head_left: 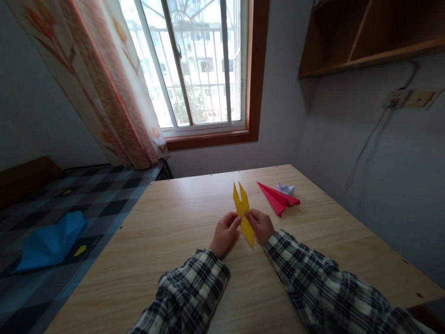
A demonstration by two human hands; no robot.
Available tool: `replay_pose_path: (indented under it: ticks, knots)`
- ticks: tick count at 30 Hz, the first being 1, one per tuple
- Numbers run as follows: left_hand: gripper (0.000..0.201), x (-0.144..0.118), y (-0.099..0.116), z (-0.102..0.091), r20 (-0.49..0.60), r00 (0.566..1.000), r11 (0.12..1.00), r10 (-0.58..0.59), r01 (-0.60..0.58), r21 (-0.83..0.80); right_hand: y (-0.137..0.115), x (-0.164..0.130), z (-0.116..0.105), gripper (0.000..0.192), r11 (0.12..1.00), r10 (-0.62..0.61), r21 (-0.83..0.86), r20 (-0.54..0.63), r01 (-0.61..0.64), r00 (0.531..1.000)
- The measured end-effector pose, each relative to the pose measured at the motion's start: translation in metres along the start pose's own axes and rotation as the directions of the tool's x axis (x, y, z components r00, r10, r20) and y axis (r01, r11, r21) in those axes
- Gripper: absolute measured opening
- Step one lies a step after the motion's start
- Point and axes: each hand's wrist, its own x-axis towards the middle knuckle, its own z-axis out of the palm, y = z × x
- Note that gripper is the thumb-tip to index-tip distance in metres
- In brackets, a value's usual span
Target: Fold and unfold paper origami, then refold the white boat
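Note:
A folded yellow paper figure (243, 208) is held up between my two hands, above the wooden table (181, 208). Two pointed tips stick up at its far end, and a single point faces down toward me. My left hand (225, 231) pinches its left edge with thumb and fingers. On the opposite edge, my right hand (260, 224) grips it, thumb on the front face. The fingers behind the paper are partly hidden. Just beyond my right hand lies a red paper plane (277, 197), and a small white paper boat (286, 189) sits behind it.
To the left, a bed with a checked cover (114, 195) adjoins the table, with a blue folded paper (52, 241) on it. A curtain (104, 93) hangs beside the barred window (205, 69). At right are a wall shelf (375, 55) and a socket with a cord (398, 99).

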Motion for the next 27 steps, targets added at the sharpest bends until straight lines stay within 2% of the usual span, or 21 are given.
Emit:
replay_pose_path:
  ticks: [3, 8, 12, 22, 24, 27]
  knots:
    - [0.029, 0.0, -0.001, 0.0, -0.028, 1.0, 1.0, 0.006, -0.005, 0.031, -0.002, -0.001, 0.001, 0.039, 0.999, 0.019, 0.037, 0.047, -0.02, 0.999]
    - [0.033, 0.002, -0.006, -0.002, -0.064, 0.998, 1.0, -0.014, 0.016, 0.023, -0.005, -0.001, 0.002, 0.042, 0.999, -0.027, 0.02, 0.068, 0.026, 0.997]
    - [0.036, 0.003, -0.012, -0.003, -0.095, 0.994, 0.998, -0.052, 0.05, -0.023, -0.003, 0.0, 0.003, 0.045, 0.989, -0.046, 0.146, 0.061, 0.036, 0.997]
    - [0.033, 0.001, -0.01, -0.001, -0.023, 0.996, 0.995, -0.091, 0.089, -0.051, 0.004, 0.006, 0.004, 0.032, 0.954, 0.014, 0.296, 0.078, -0.036, 0.997]
    - [0.03, 0.001, -0.011, 0.0, -0.052, 0.996, 0.991, -0.073, 0.067, -0.114, 0.005, 0.006, 0.005, 0.033, 0.95, 0.009, 0.311, 0.084, -0.035, 0.996]
    - [0.04, 0.001, -0.012, 0.002, -0.124, 0.991, 0.983, -0.057, 0.034, -0.178, 0.01, 0.005, 0.006, 0.033, 0.956, 0.0, 0.292, 0.081, -0.024, 0.997]
